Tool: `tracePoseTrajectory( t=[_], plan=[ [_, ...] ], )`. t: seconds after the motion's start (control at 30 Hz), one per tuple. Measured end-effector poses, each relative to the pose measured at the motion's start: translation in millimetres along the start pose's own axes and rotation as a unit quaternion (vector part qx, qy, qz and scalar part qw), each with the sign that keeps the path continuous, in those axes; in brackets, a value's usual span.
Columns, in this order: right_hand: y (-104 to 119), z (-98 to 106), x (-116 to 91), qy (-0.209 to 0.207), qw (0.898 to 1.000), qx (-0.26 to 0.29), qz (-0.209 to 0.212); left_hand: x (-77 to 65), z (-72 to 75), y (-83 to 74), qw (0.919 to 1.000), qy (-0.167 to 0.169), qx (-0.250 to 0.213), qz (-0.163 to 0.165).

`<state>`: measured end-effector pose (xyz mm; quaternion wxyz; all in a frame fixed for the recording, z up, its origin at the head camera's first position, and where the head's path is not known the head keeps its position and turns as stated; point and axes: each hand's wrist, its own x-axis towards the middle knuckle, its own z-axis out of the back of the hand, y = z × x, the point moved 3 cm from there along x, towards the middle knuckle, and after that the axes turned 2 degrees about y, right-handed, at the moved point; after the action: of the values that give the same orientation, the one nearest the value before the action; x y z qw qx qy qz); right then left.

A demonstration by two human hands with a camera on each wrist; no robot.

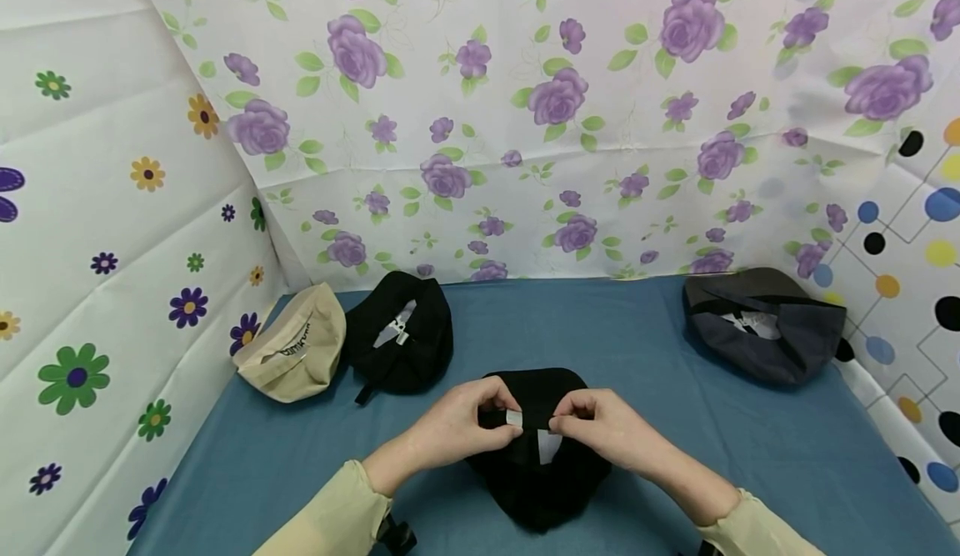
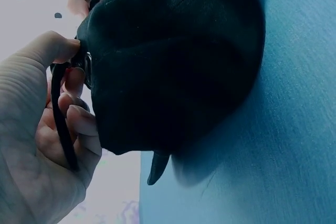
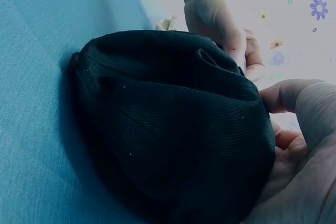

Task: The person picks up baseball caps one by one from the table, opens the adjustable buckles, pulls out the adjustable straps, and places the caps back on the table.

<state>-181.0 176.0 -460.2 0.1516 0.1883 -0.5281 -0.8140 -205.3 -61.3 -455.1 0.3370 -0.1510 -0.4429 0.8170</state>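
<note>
A black cap point(image 1: 547, 489) lies upside down on the blue cloth in front of me, its opening facing up. My left hand point(image 1: 453, 427) pinches the cap's edge at the strap end, thumb against the rim. In the left wrist view a metal buckle point(image 2: 88, 69) shows at the fingertips, and a loose black strap point(image 2: 60, 119) hangs across the fingers. My right hand point(image 1: 615, 433) pinches the rim a short way along, thumb and forefinger at the edge. Between the hands a white label point(image 1: 549, 446) shows inside the cap.
A beige cap point(image 1: 300, 348) and another black cap point(image 1: 405, 339) lie side by side at the back left. At the back right sits a dark grey cap point(image 1: 765, 331). Patterned sheets point(image 1: 480, 122) rise behind and beside the blue cloth point(image 1: 570, 323).
</note>
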Motion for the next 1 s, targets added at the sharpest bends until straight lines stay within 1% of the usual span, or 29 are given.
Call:
tracePoseTrajectory(
  t=[0.47,0.67,1.0],
  plan=[
    [0.3,0.5,0.0,-0.008,1.000,-0.011,-0.003,-0.7,0.7,-0.1,1.0000,0.002,-0.002,-0.001],
    [-1.1,0.0,-1.0,-0.007,1.000,-0.018,0.007,-0.3,1.3,1.0,1.0000,0.003,-0.001,0.001],
    [-0.8,1.0,-2.7,-0.003,1.000,-0.009,0.006,-1.0,2.3,1.2,0.9999,0.003,-0.013,0.001]
  ],
)
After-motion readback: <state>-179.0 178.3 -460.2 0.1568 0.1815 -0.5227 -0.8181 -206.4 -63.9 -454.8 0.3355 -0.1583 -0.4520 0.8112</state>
